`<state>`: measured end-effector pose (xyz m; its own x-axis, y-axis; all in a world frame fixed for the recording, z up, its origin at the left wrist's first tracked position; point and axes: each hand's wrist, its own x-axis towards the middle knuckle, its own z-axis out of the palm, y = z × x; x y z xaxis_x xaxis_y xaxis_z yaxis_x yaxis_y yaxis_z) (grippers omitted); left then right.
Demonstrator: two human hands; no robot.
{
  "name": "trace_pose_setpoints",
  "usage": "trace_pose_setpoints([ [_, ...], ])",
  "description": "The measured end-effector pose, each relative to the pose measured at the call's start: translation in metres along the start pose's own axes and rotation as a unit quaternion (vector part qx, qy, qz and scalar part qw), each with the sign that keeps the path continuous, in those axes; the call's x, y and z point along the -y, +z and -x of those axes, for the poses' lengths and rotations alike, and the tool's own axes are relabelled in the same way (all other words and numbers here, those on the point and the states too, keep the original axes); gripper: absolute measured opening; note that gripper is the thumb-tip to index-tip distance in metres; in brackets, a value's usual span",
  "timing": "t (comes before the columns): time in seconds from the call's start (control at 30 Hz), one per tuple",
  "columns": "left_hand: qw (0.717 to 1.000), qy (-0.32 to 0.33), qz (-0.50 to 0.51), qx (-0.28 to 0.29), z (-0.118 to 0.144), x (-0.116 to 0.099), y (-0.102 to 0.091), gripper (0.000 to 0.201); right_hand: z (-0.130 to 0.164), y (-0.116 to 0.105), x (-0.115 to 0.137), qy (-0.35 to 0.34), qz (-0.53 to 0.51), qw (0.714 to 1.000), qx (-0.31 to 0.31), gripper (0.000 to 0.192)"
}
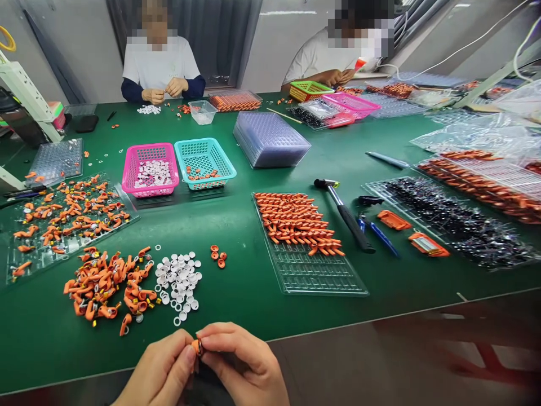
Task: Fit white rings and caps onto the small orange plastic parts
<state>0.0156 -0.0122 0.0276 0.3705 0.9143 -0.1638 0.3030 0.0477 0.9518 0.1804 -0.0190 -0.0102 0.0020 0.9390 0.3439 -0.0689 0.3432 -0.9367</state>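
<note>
At the table's front edge, my left hand (pixel 164 369) and my right hand (pixel 245 361) meet, both pinching one small orange plastic part (pixel 197 346). Fingers cover most of that part. Just beyond them lies a scatter of white discs and rings (pixel 180 282). To its left is a heap of orange curved parts (pixel 107 285) with yellow and metal bits. A few orange caps (pixel 218 256) sit behind the discs. Farther right, a clear tray (pixel 321 276) holds rows of orange parts (pixel 296 223).
A pink basket (pixel 151 192) and a turquoise basket (pixel 228 172) stand mid-table beside stacked clear trays (pixel 270 141). A hammer (pixel 346 217), blue-handled pliers (pixel 382 237) and a tray of dark wired pieces (pixel 460 220) lie right. Two co-workers (pixel 163 67) sit opposite.
</note>
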Motion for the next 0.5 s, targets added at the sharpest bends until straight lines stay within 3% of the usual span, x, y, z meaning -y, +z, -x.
trace_pose_setpoints([
  [0.1,0.997,0.056,-0.05,0.028,-0.002,0.001,-0.003,0.038,0.0,-0.002,0.002,-0.013,0.01,1.0,0.01,0.026],
  [0.3,0.993,0.061,-0.092,0.052,0.0,-0.001,-0.004,0.034,0.006,-0.007,0.0,-0.037,0.036,0.998,0.044,0.048],
  [0.5,0.988,0.072,-0.123,0.052,0.002,-0.002,-0.005,0.031,0.015,-0.007,-0.002,-0.055,0.055,0.996,0.044,0.057],
])
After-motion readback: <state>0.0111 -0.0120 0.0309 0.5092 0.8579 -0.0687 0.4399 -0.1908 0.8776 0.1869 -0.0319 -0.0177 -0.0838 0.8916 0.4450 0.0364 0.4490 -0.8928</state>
